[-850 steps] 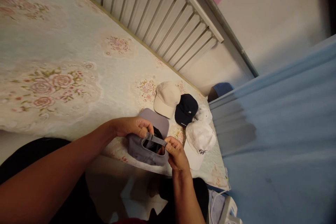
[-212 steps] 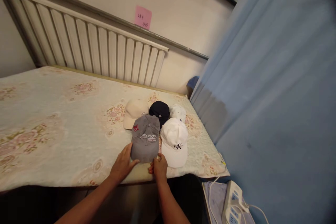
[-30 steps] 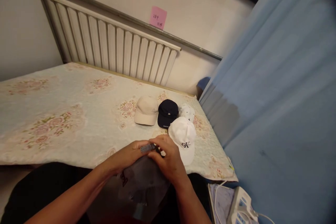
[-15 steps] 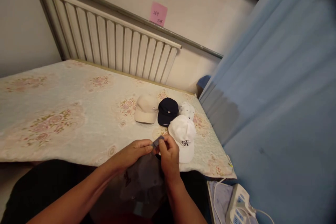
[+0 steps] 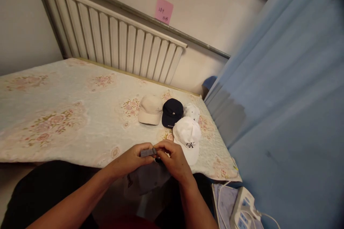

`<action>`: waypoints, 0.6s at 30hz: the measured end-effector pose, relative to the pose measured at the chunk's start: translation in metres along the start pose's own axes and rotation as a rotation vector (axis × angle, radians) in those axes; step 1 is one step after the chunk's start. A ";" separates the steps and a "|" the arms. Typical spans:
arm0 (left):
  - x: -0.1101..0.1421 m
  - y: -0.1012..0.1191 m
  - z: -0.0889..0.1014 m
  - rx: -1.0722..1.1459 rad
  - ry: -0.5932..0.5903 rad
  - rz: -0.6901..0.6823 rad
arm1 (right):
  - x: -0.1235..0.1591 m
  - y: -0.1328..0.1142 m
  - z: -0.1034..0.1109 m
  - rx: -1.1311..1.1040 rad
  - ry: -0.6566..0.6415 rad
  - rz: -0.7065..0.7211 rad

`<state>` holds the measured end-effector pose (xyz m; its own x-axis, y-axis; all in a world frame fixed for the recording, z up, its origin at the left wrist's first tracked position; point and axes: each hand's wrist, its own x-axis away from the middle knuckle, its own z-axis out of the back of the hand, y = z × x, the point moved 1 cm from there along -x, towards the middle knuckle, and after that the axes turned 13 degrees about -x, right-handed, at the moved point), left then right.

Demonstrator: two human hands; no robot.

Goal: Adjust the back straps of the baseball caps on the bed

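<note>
A dark grey cap [image 5: 150, 178] hangs below my hands, over my lap, with dark embroidery near its left side. My left hand [image 5: 134, 158] pinches the cap's grey strap [image 5: 147, 152], which lies flat along the fingers. At the strap's right end, the fingertips of my right hand [image 5: 174, 158] are closed on it. Both hands meet at this strap, and the fingers hide part of the fastening. Just beyond my right hand lies a white cap [image 5: 186, 132] with black CK letters.
A beige cap [image 5: 151, 109], a navy cap [image 5: 172, 112] and a small white patterned cap [image 5: 191, 111] lie on the floral bed cover [image 5: 88, 125]. A radiator [image 5: 115, 39] runs behind the bed. Right are a blue curtain [image 5: 282, 107] and a power strip [image 5: 243, 207].
The strap has turned from slanting upward to nearly level and shows more of its length. My right hand has tilted over, its fingers now pointing left. The caps on the bed stay put.
</note>
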<state>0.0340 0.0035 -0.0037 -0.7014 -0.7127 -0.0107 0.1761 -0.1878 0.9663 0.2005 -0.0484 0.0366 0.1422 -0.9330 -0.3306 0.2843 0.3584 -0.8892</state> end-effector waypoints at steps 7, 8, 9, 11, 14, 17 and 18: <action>0.001 -0.001 -0.002 -0.131 0.131 0.019 | 0.004 -0.007 -0.003 0.043 -0.040 -0.002; 0.001 0.000 -0.003 -0.135 0.156 0.015 | 0.005 -0.007 -0.003 0.040 -0.043 -0.012; 0.001 0.001 -0.004 -0.140 0.176 0.008 | 0.005 -0.007 -0.003 0.032 -0.046 -0.026; 0.002 0.002 -0.005 -0.163 0.203 -0.010 | 0.005 -0.006 -0.002 -0.003 -0.055 -0.063; 0.004 0.003 -0.005 -0.223 0.219 -0.019 | 0.006 -0.002 -0.001 -0.093 -0.079 -0.132; 0.006 0.004 -0.006 -0.267 0.232 -0.029 | 0.007 0.002 -0.001 -0.135 -0.074 -0.165; 0.006 0.004 -0.006 -0.280 0.238 -0.037 | 0.007 0.003 -0.001 -0.125 -0.065 -0.165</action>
<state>0.0346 -0.0061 -0.0011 -0.5360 -0.8332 -0.1359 0.3588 -0.3706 0.8567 0.2013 -0.0543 0.0313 0.1652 -0.9732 -0.1602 0.1899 0.1908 -0.9631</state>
